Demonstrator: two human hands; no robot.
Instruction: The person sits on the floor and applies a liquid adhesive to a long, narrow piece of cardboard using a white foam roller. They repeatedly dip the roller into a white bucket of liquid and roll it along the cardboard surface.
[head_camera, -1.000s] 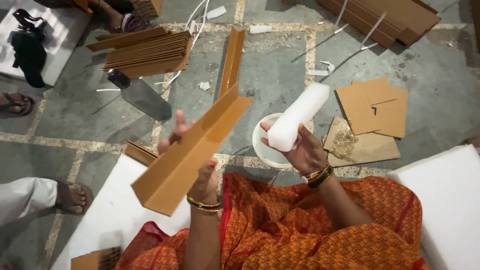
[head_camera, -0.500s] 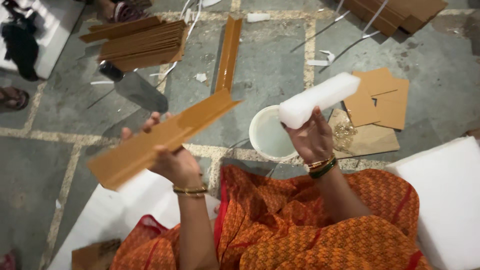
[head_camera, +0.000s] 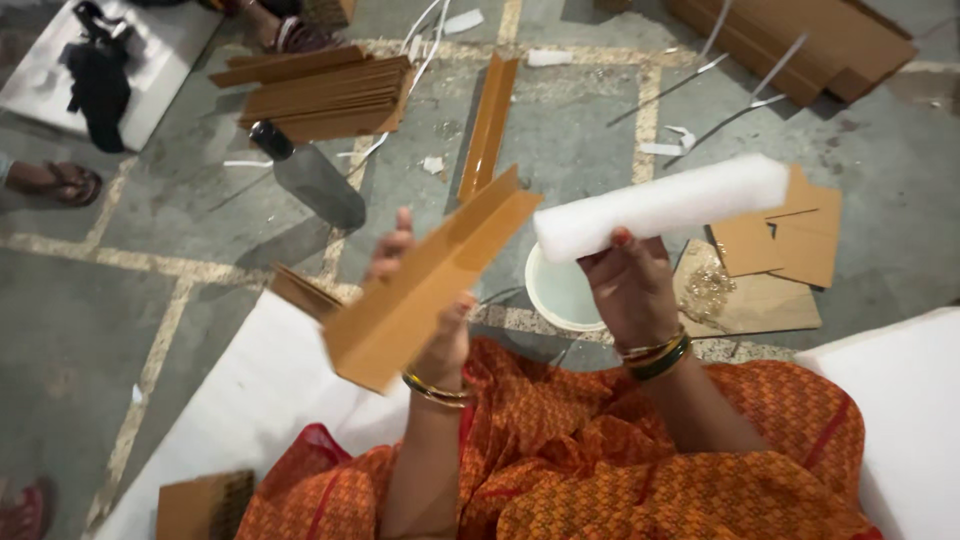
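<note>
Hands are raised over a grey concrete floor (head_camera: 560, 150) marked with pale lines. The left hand (head_camera: 425, 300) has its fingers clamped on a long brown cardboard angle strip, folded into an L-section (head_camera: 430, 280), which slants from lower left up to the upper right, above the lap. The right hand (head_camera: 630, 285) has its fingers closed around the underside of a white foam roll (head_camera: 660, 205), held nearly level with its far end tipped slightly up to the right. The near end of the foam roll lies just beside the upper tip of the cardboard strip; whether they touch cannot be told.

Below the two hands, on the floor, sits a round white bowl (head_camera: 555, 295), partly hidden by the right hand. Flat brown cardboard pieces (head_camera: 785, 240) lie to the right of it. A second brown angle strip (head_camera: 488, 125) lies on the floor beyond the hands, and a stack of brown cardboard strips (head_camera: 320, 95) rests farther left, with a broad metal blade with a dark handle (head_camera: 315, 185) just in front of it. White foam sheets (head_camera: 260, 390) lie on either side of the orange patterned garment (head_camera: 590, 470). Another person's sandalled foot (head_camera: 50, 182) shows at the left edge.
</note>
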